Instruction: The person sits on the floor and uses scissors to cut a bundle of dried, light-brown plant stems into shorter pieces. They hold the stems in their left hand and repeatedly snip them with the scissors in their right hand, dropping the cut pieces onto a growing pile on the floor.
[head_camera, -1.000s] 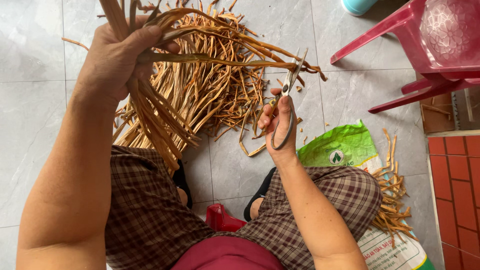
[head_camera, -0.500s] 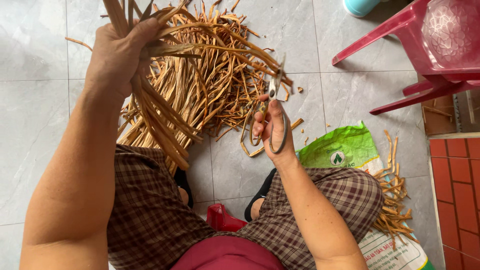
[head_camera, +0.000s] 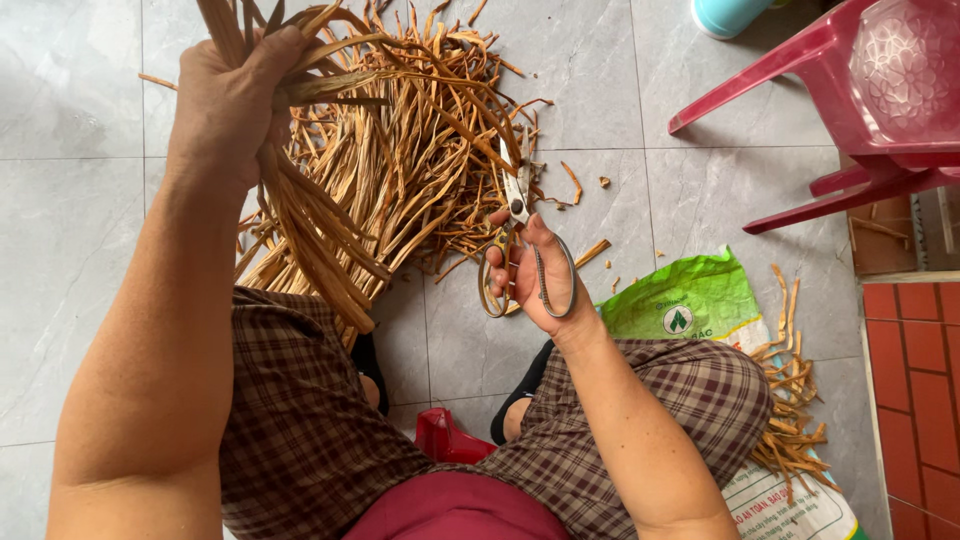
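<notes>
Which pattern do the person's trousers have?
The trousers have a brown plaid check, clearest in the head view.

The grey floor (head_camera: 70, 250) at the left of the frame is open. In the upper middle a pile of dry strips (head_camera: 430, 170) blocks the way. A red plastic chair (head_camera: 850, 100) fills the upper right. A green sack (head_camera: 690, 300), maybe lying flat, takes the lower right.
</notes>
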